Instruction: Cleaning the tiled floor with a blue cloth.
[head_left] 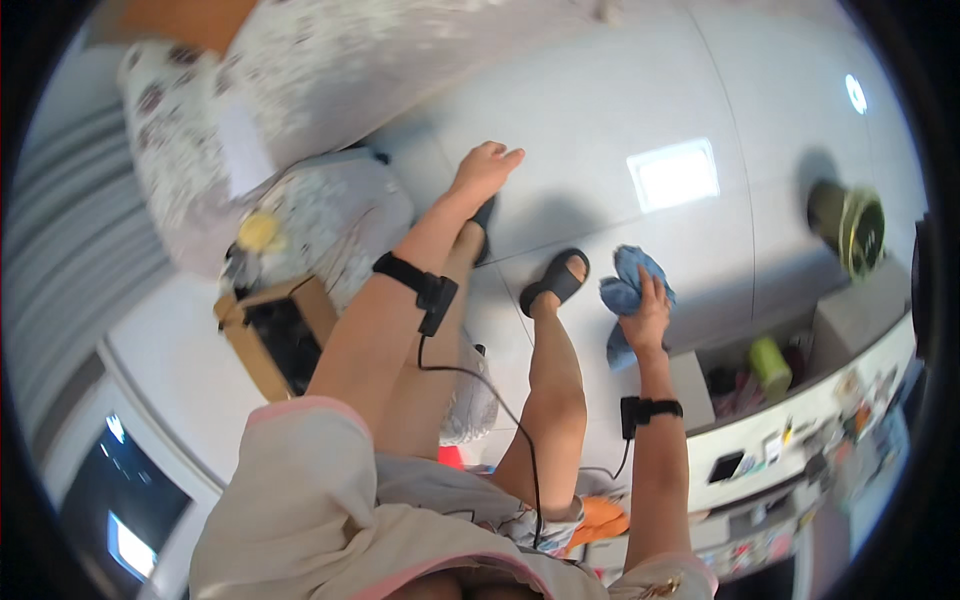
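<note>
My right hand [648,322] is closed around a bunched blue cloth [628,280]. Part of the cloth hangs below the wrist's left side, above the pale tiled floor. Out ahead and to the left, my left hand [486,172] is held over the floor with its fingers loosely bent and the thumb apart. Nothing shows in it. A black slipper [556,284] is on my right foot, between the two hands. My left foot is mostly hidden behind my left forearm. Each forearm wears a black strap with a small device and a cable.
A cardboard box [262,350] and a floral-covered seat [335,215] stand at the left. At the right are a green bin [850,225] and an open drawer [715,385] holding a green roll-shaped item [769,368]. A cluttered white tabletop [740,440] lies beside my right arm.
</note>
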